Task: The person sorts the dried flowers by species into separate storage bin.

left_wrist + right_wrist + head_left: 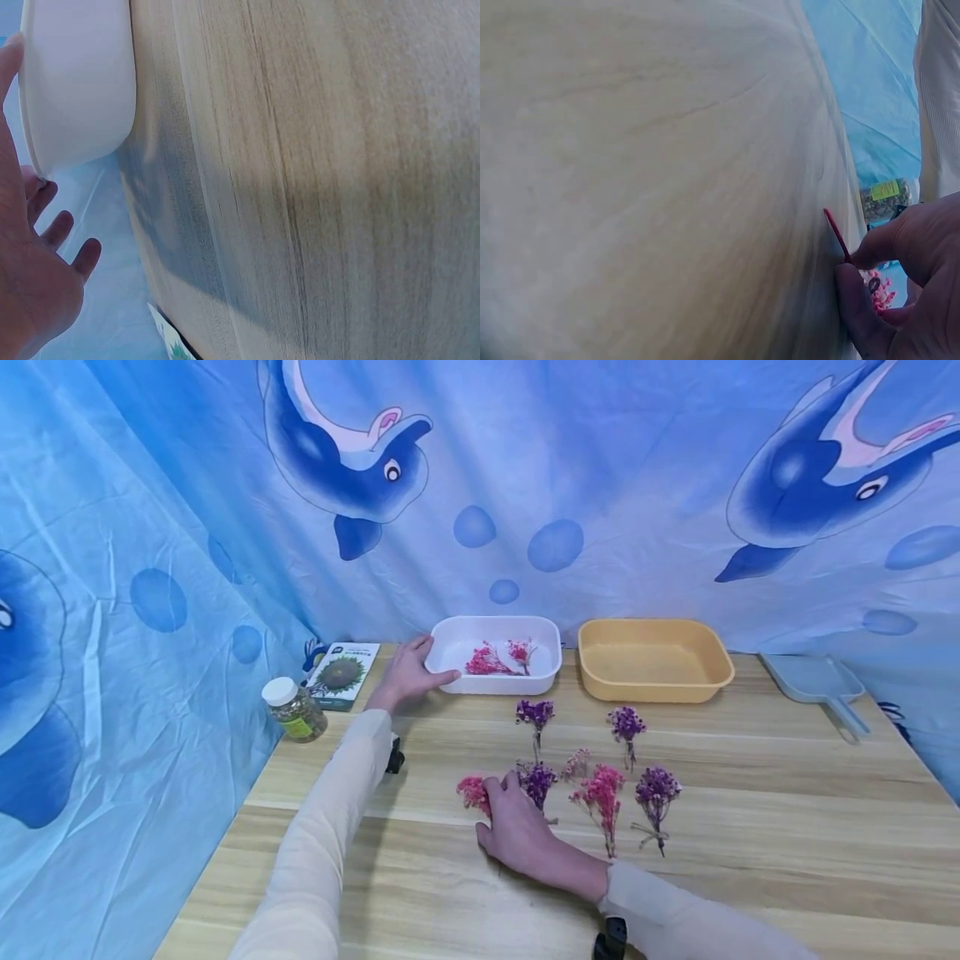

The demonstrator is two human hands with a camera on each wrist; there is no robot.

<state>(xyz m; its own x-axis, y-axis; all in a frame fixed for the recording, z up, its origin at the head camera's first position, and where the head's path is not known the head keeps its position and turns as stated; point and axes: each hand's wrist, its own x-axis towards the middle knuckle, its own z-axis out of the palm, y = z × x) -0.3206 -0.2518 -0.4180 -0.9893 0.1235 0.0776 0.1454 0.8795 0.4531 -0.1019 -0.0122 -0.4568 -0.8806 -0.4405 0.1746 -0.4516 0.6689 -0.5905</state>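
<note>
My left hand (411, 675) grips the left end of a white plastic basin (497, 685), thumb over the near rim. In the left wrist view the thumb and a fingertip meet the basin's rim (30, 142), the other fingers free. Two pink dried-flower sprigs (489, 661) lie in the basin. Over the table, my right hand (519, 833) pinches a pink dried-flower sprig (474, 793) by its red stem (837, 234) between thumb and finger. Beside that hand lie a purple bunch (537, 782) and a pink bunch (602, 793).
More purple bunches (657, 793) lie to the right and behind. A yellow basin (656, 693) stands right of the white one, then a blue-grey dustpan (813, 681). At the left edge are a white-lidded jar (296, 714) and a sunflower seed packet (343, 675).
</note>
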